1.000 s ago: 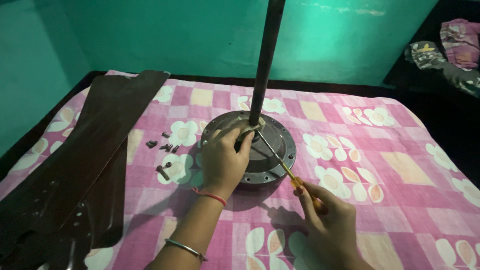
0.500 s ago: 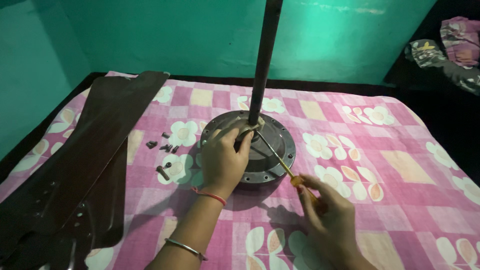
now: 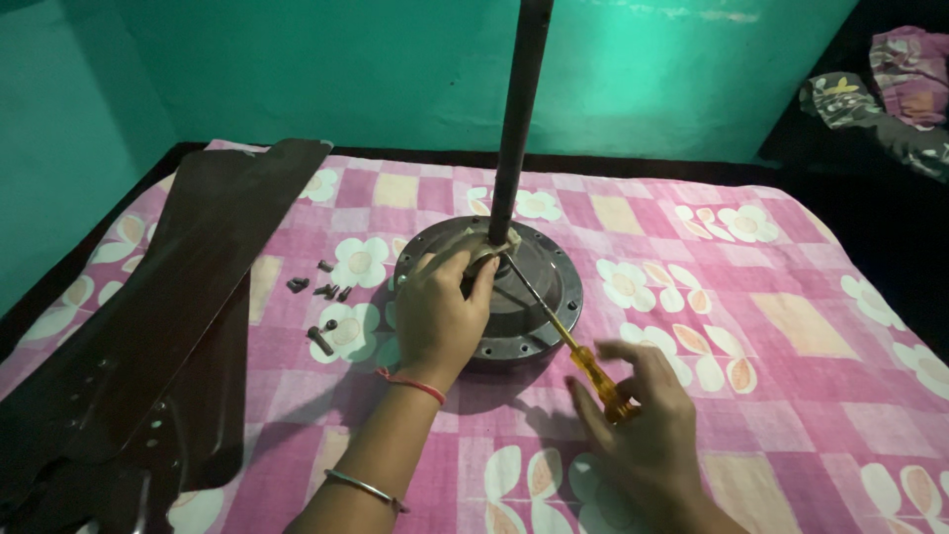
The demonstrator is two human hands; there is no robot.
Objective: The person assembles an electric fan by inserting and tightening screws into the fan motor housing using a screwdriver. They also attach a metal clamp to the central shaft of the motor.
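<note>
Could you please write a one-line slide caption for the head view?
Left hand steadies a ceiling fan motor on a floral sheet while the right hand holds a screwdriver.

Single head-worn view, looking forward and steeply down from just behind the fan motor (image 3: pixel 489 297), at arm's reach. The motor sits centre frame; the green wall (image 3: pixel 643 89) lies beyond it. Blades (image 3: pixel 168 307) lie left of the motor.

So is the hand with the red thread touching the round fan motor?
Touching. The head view shows the left hand lying on top of the fan motor, its fingers curled against the hub at the rod's base.
</note>
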